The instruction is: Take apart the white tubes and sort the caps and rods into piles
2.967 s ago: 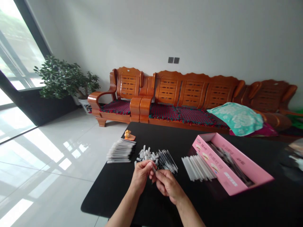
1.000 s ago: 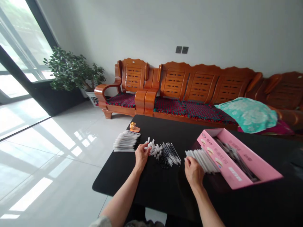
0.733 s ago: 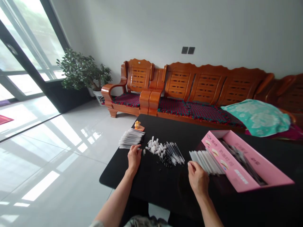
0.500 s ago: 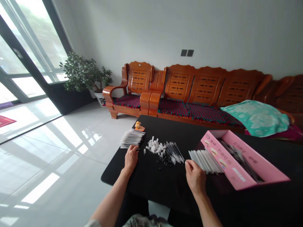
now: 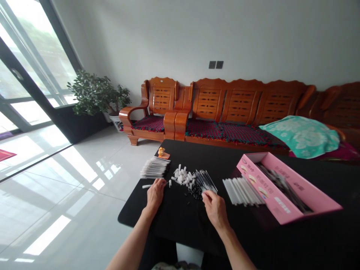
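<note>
My left hand (image 5: pixel 155 195) is closed round a slim pen (image 5: pixel 146 186), whose white end sticks out to the left of the fingers. Just behind it lies a row of white-barrelled pens (image 5: pixel 154 168). With fingers pinched, my right hand (image 5: pixel 216 209) touches the near end of the pen refills (image 5: pixel 206 180); whether anything is in the pinch is hidden. Between the hands are a heap of white pen caps (image 5: pixel 182 175) and a scatter of small black plugs (image 5: pixel 194 192). A single white cap (image 5: pixel 170 183) stands by my left fingertips.
Translucent white tubes (image 5: pixel 242 192) lie in a row on the right of the black table (image 5: pixel 180 221), against a pink box (image 5: pixel 271 202) with dark strips inside. An orange figurine (image 5: pixel 161 152) stands at the far left corner. Wooden seats (image 5: pixel 176 122) stand behind.
My left hand has drawn nearer from the pen row, with a pen now in it. My right hand has moved left from beside the tubes to the refills.
</note>
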A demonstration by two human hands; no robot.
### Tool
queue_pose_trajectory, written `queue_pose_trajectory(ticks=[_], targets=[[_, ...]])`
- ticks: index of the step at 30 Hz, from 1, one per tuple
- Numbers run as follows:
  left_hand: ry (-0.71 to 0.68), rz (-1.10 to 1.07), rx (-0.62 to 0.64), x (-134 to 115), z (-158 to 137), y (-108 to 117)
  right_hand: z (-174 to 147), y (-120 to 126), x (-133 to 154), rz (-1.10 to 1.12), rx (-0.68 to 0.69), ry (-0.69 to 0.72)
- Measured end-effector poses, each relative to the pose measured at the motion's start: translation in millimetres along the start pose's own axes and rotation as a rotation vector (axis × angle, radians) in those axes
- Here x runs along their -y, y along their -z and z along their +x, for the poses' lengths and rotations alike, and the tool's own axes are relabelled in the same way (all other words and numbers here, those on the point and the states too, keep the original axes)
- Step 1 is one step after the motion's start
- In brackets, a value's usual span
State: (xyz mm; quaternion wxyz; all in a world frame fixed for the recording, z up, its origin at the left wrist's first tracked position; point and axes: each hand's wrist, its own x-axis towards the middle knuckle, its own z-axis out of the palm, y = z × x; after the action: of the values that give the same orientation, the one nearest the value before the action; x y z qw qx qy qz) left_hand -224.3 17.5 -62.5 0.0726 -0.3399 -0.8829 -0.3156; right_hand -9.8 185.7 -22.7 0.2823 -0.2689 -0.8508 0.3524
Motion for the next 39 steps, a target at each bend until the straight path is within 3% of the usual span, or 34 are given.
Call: queue_pose_trajectory(ticks=[3, 8, 13, 15, 18, 21, 24, 29, 39], targets=[[-0.125, -0.157, -0.034, -27, -1, 8, 15, -17, 14, 0.192, 0.108, -0.060], [-0.298, -0.386, -0.010, -70, 0, 10, 35, -39, 30, 0.591, 0.261, -0.343], [-0.353, -0.485, 0.056, -80, -2, 3, 35, -46, 32, 0.764, 0.293, -0.418], [-0.300, -0.535, -0.001, -77, -2, 0, 33, -48, 29, 0.782, 0.251, -0.428], [-0.061, -0.684, -0.079, -69, 2, -9, 33, -52, 22, 0.803, 0.149, -0.449], [0.210, -1.029, 0.068, -64, 8, -20, 33, -55, 18, 0.795, 0.121, -0.440], [0.372, -1.361, 0.186, -66, 11, -28, 30, -54, 18, 0.766, 0.190, -0.418], [0.449, -1.529, 0.165, -79, 8, -27, 22, -47, 20, 0.797, 0.242, -0.457], [0.444, -1.540, 0.163, -100, 7, -26, 16, -26, 17, 0.823, 0.222, -0.388]])
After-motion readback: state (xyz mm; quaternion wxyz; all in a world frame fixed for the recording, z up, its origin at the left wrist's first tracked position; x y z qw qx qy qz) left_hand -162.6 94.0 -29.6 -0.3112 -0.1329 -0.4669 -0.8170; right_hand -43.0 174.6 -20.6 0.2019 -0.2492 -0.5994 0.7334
